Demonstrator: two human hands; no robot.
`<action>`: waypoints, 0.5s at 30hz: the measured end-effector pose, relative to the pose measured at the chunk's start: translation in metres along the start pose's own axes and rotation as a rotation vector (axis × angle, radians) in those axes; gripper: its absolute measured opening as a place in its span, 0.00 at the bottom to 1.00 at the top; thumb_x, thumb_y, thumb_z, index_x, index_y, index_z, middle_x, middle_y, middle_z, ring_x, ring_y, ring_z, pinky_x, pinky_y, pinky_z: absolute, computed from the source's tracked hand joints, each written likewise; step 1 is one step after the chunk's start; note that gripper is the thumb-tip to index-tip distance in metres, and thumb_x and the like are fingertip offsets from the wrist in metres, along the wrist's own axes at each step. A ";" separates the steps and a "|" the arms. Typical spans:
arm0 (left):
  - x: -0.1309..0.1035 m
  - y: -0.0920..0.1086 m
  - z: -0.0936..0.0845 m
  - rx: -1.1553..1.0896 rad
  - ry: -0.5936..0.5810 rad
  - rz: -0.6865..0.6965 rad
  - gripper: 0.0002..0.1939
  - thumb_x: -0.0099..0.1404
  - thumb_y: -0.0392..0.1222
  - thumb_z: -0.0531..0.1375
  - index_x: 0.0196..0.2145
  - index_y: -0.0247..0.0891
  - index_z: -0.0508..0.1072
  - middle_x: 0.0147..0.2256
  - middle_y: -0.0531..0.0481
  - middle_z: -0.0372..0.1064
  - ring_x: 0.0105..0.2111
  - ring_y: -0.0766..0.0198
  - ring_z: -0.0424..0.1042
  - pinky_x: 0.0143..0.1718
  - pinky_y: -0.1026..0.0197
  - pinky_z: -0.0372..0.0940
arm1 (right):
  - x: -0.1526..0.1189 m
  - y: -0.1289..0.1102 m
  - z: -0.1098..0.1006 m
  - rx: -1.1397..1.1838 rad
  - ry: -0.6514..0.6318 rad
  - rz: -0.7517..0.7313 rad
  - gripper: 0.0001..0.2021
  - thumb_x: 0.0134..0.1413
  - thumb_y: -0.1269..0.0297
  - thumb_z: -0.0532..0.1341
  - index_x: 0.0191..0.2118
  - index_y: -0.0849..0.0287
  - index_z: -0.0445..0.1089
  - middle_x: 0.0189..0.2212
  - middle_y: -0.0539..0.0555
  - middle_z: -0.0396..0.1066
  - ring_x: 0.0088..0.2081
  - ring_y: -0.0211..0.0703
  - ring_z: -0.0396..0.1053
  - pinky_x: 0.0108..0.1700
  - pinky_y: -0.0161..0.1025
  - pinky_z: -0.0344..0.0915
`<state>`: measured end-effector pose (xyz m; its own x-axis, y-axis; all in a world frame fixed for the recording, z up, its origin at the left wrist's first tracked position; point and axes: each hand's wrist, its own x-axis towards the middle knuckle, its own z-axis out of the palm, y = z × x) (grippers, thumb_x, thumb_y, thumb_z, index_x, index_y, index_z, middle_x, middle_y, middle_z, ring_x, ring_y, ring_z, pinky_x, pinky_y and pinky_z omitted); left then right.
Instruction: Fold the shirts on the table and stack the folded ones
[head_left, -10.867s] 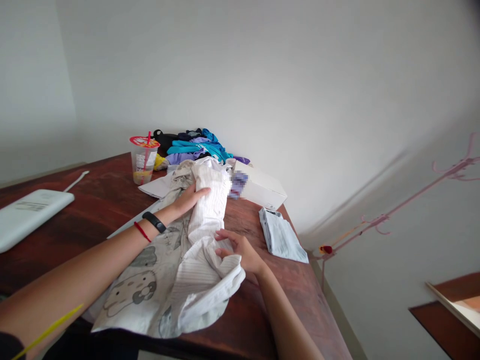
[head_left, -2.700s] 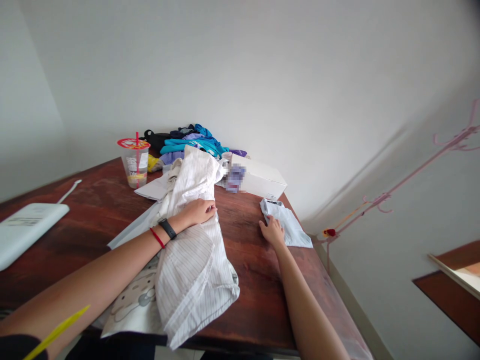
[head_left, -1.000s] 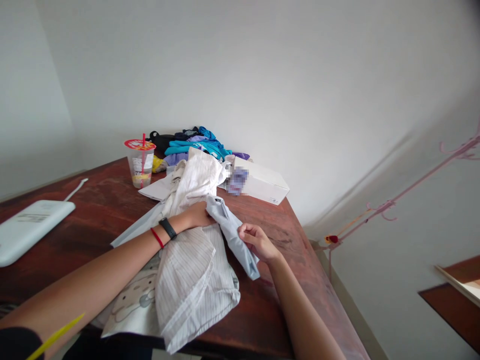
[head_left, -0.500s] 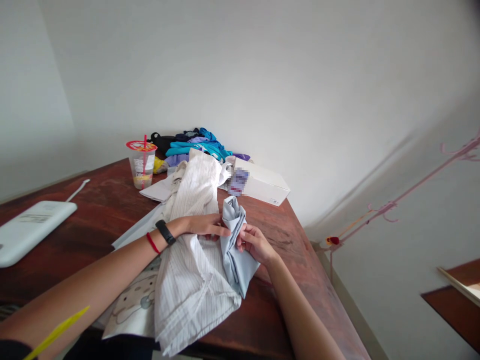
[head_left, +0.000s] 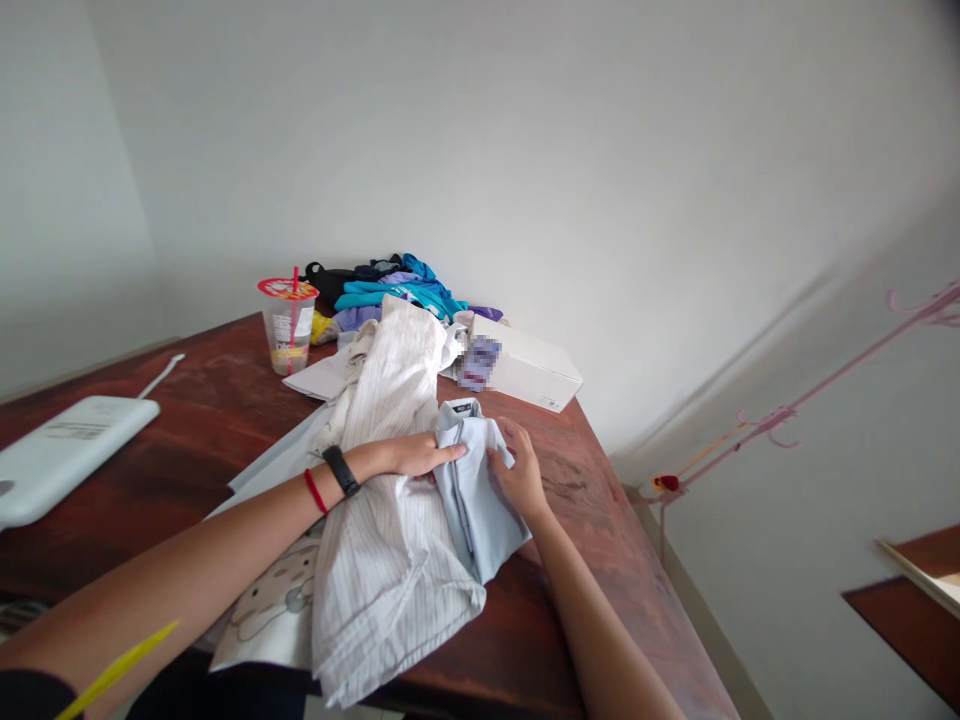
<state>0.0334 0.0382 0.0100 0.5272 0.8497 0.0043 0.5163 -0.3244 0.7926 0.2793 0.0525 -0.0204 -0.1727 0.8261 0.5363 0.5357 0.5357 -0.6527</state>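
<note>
A light blue shirt [head_left: 480, 490], folded into a narrow bundle, lies at the table's middle with a dark label at its collar. My left hand [head_left: 416, 455] grips its left edge, thumb on top and the other fingers hidden beneath. At its right edge is my right hand [head_left: 521, 475], fingers bent and apart, thumb tip touching the cloth. Under my left wrist stretches a white striped garment [head_left: 397, 570], long and loosely laid, reaching over the table's near edge. Part of a white printed cloth or bag [head_left: 270, 610] shows below my left forearm.
On the dark wooden table [head_left: 217, 400] stand a plastic cup with a red straw [head_left: 289, 330] and a white box [head_left: 532, 365]. Coloured clothes [head_left: 405, 290] are heaped at the back. A white device [head_left: 82, 450] lies left. A pink rack [head_left: 825, 385] leans at right.
The shirt has been spread flatter and wider, and its collar label now shows. My right hand has moved from pinching its middle to its right edge, fingers loosened. My left hand stays nearly in place.
</note>
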 end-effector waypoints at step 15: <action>-0.001 0.001 0.004 -0.014 -0.055 0.066 0.29 0.74 0.64 0.47 0.38 0.37 0.75 0.38 0.43 0.78 0.39 0.49 0.75 0.45 0.55 0.65 | -0.002 -0.019 -0.005 -0.254 -0.014 -0.158 0.23 0.52 0.72 0.59 0.55 0.54 0.72 0.44 0.58 0.72 0.49 0.56 0.66 0.55 0.55 0.65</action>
<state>0.0363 0.0353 0.0082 0.5958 0.8028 0.0236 0.4703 -0.3726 0.8000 0.2732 0.0395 -0.0068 -0.2808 0.7391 0.6123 0.6908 0.5986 -0.4056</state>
